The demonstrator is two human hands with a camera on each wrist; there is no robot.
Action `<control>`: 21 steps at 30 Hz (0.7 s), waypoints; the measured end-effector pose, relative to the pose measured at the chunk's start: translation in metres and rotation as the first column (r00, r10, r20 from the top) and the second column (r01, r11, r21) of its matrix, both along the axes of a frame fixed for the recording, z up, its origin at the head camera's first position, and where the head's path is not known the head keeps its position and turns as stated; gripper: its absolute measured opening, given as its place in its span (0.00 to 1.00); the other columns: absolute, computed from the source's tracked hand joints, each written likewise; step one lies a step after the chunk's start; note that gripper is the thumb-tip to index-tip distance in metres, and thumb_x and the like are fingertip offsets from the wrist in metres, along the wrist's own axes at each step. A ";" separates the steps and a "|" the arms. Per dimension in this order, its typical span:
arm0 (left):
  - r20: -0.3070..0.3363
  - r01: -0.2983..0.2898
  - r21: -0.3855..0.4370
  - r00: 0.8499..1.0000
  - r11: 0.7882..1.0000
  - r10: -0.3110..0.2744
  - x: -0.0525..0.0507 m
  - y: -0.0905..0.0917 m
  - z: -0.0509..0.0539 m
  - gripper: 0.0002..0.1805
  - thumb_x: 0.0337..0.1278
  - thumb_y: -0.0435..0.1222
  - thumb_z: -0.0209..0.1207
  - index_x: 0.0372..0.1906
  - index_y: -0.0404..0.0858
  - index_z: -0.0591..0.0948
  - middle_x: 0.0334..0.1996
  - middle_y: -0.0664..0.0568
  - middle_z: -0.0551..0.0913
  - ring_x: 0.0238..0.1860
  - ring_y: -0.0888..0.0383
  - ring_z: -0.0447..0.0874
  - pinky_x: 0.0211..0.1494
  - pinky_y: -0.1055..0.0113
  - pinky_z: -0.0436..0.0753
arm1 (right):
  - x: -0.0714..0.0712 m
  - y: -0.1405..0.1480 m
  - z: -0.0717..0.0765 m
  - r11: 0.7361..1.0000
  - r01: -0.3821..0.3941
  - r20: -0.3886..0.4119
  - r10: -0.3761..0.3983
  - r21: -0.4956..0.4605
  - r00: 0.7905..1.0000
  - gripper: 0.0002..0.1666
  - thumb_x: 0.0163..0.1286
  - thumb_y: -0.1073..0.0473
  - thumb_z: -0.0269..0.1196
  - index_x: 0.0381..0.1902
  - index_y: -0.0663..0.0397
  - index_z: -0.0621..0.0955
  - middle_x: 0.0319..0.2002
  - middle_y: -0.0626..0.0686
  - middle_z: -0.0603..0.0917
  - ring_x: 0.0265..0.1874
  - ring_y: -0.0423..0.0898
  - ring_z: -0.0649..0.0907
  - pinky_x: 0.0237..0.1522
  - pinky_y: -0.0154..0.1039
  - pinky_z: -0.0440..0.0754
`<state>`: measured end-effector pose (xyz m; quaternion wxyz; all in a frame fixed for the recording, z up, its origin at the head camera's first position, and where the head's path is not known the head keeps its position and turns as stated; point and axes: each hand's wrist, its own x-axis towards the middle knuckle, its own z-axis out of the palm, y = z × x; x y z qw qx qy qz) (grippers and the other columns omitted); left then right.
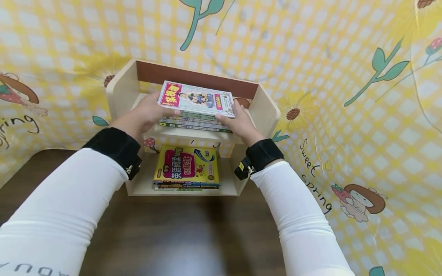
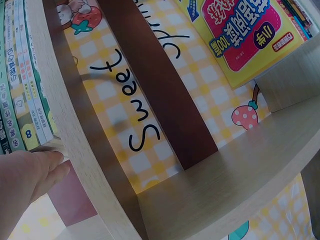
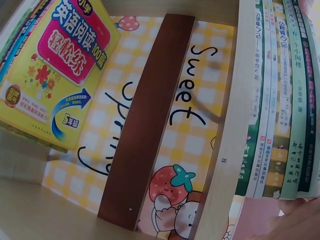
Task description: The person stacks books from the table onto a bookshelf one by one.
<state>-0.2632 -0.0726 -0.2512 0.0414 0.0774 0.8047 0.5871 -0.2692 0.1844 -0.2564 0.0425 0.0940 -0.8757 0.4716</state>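
Observation:
A stack of books (image 1: 197,124) lies flat on the upper shelf of a small wooden bookshelf (image 1: 121,90). Its top book (image 1: 203,100) has a pale cover with pink title blocks and cartoon figures. My left hand (image 1: 148,111) grips the stack's left end, thumb along the front. At the opposite end my right hand (image 1: 241,122) holds the stack, its thumb also at the front. Both wrist views show the spines side on, with the left fingers (image 2: 52,170) against one end and part of the right hand (image 3: 297,220) at the other.
On the lower shelf (image 1: 228,180) sits another pile of books, topped by a yellow book (image 1: 186,165). A brown back bar (image 2: 160,85) crosses behind the shelves. Yellow checked cloth (image 1: 310,57) surrounds the bookshelf, and a dark brown surface (image 1: 172,234) lies in front.

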 end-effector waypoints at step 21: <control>-0.316 -0.131 -0.236 0.947 0.963 0.052 0.024 -0.008 -0.024 0.48 0.61 0.40 0.62 0.76 0.35 0.45 0.75 0.36 0.44 0.75 0.39 0.43 0.73 0.40 0.50 | 0.029 0.004 -0.027 0.986 0.088 -0.201 -0.058 0.141 0.978 0.57 0.66 0.43 0.63 0.78 0.51 0.40 0.78 0.50 0.37 0.75 0.46 0.35 0.74 0.50 0.37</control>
